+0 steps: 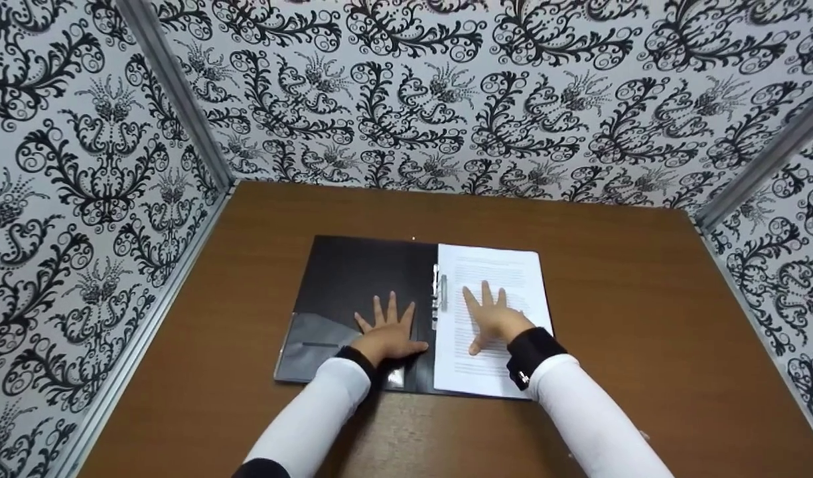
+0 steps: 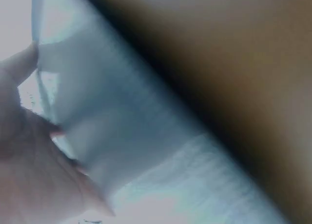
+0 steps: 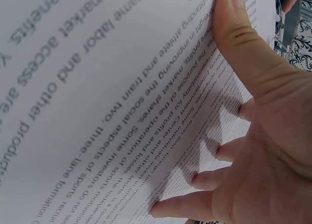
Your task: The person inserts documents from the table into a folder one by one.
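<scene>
A black ring binder (image 1: 366, 272) lies spread flat on the table. My left hand (image 1: 391, 334), fingers fanned out, rests on its inside left cover, beside a clear pocket (image 1: 313, 355). On the right half lies a stack of printed sheets (image 1: 469, 375), along whose left edge runs a metal clip (image 1: 436, 299). My right hand (image 1: 494, 320) rests on the top sheet with straight, spread fingers. The right wrist view shows the fingertips touching the printed text (image 3: 122, 116). In the left wrist view, the left hand (image 2: 39, 170) appears beside a blurred, pale grey surface (image 2: 117, 107).
The brown wooden table (image 1: 625, 299) extends around the binder on all sides. Black-and-white patterned walls (image 1: 439, 86) enclose it at the back and both sides, with grey metal posts (image 1: 174, 86) at the corners.
</scene>
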### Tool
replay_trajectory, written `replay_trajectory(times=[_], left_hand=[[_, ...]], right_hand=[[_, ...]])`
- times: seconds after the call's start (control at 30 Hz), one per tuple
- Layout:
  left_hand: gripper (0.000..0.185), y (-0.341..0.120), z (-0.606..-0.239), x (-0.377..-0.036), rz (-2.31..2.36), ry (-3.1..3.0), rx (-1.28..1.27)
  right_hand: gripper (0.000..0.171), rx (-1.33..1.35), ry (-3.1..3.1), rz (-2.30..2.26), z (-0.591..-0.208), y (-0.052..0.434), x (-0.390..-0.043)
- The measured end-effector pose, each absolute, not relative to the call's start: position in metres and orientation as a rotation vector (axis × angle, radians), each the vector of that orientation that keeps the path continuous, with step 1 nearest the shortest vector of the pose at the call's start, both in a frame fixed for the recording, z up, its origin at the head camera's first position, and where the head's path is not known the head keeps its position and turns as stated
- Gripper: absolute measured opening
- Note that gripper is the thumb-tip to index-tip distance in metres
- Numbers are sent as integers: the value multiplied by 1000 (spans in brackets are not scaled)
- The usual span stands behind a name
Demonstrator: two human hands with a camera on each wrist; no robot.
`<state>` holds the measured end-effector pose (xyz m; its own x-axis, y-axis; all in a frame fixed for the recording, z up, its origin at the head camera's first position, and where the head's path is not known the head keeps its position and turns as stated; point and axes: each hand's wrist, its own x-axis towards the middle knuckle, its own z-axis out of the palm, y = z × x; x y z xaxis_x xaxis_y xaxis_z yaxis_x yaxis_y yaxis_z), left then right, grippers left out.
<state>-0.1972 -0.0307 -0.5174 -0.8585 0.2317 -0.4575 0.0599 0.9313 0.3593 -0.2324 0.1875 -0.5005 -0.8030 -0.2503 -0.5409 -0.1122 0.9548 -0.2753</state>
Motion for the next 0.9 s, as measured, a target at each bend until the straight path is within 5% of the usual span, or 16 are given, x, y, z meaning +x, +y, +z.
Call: replay_trajectory(times=[0.33,0.67,0.9], left_hand=[[57,-11,-475,-238,627,2675,322],[32,0,-496,-279,1332,2810,-49],[30,3,-520,-294,1350,2811,3]], right_hand=[[126,-243,2505,-328,-501,196,-230],[125,-242,2475,-249,-497,189,-232],[126,-232,2490,-253,-497,183,-234]])
